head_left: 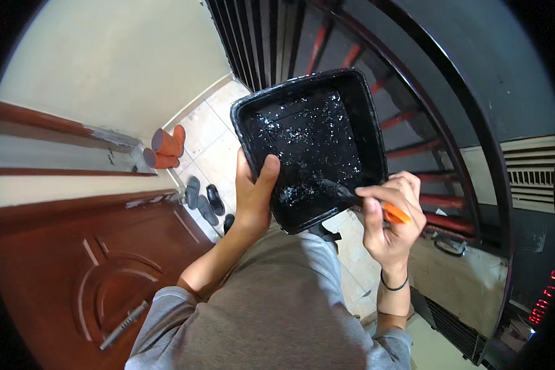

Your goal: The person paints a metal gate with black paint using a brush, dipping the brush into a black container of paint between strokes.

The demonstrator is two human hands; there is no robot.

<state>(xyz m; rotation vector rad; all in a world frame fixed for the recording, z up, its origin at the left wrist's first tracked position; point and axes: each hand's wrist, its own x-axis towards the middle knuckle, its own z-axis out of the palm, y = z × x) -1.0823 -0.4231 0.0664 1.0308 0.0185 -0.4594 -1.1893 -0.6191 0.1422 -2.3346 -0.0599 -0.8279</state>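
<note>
My left hand [257,188] is closed on the left rim of a square black tub [314,142], its thumb over the inner side and its fingers behind the wall. The tub is held up and tilted toward me. Wet-looking white specks and streaks lie scattered over its inner floor. My right hand [396,216], at the tub's near right corner, is closed round an orange-handled tool [396,214]. The tool's dark neck reaches over the tub's edge, and its blurred greyish end lies against the inner floor. Whether that end is bristles or a blade I cannot tell.
A black railing [462,123] with red bars curves along the right. Orange boots [168,147] and several dark slippers [206,206] stand on the pale tiled floor [213,142] at left. A brown door [117,265] with a metal handle [123,325] is nearest on the left.
</note>
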